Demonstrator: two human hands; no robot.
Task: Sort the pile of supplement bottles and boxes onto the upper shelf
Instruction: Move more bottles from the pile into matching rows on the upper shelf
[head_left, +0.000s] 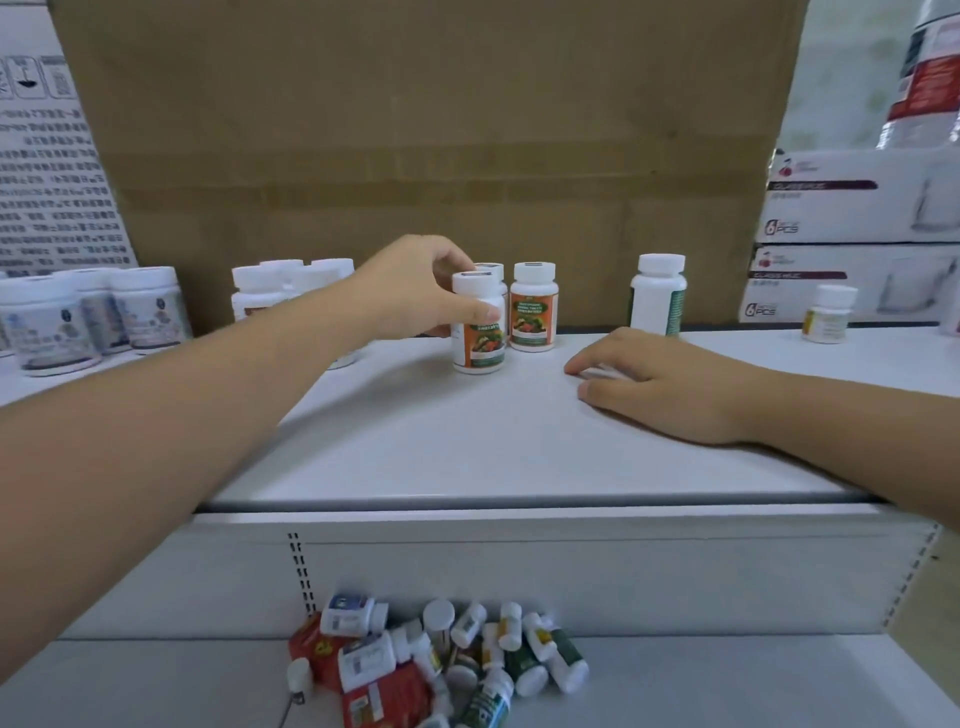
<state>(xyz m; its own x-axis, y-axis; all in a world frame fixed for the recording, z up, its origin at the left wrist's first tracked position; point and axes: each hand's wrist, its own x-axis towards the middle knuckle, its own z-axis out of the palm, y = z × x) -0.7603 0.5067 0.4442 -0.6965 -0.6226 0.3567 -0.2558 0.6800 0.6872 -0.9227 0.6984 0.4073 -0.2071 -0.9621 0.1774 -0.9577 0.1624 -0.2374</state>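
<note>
— Between the left hand's (415, 286) fingers and thumb, what is there?

— One orange-label bottle (479, 338), upright on the upper shelf (519, 441). The fingers curl over its cap from behind and the thumb presses its front, so it is clamped.

— How many of that kind?

— Three. The gripped one, a second orange bottle (533, 312) just right of the fingertips and apart from it, and a third orange bottle (492, 270) right behind the fingers, with little more than its cap showing.

— And the right hand (670, 384)?

— Palm down on the same shelf, fingers loosely bent and close together, holding nothing. Beyond its fingertips stands one green-label bottle (657, 296), near but not touching. Well off to the right of that hand stands one small yellow-label bottle (828, 314).

— Left of the gripping fingers?

— Behind the wrist, a cluster of white-capped bottles (283, 286): three caps show, and the forearm hides the rest. Further left are pale-label jars (88, 312), three plain, more cut off at the edge.

— The pile (467, 654)?

— Well below both hands, on the lower shelf (727, 686). Its bottles lie every way, too tangled to count, with two red boxes (384, 691) at its left side.

— Behind the fingers?

— One big cardboard box (415, 130), and two stacked white boxes (857, 197) to the right.
</note>
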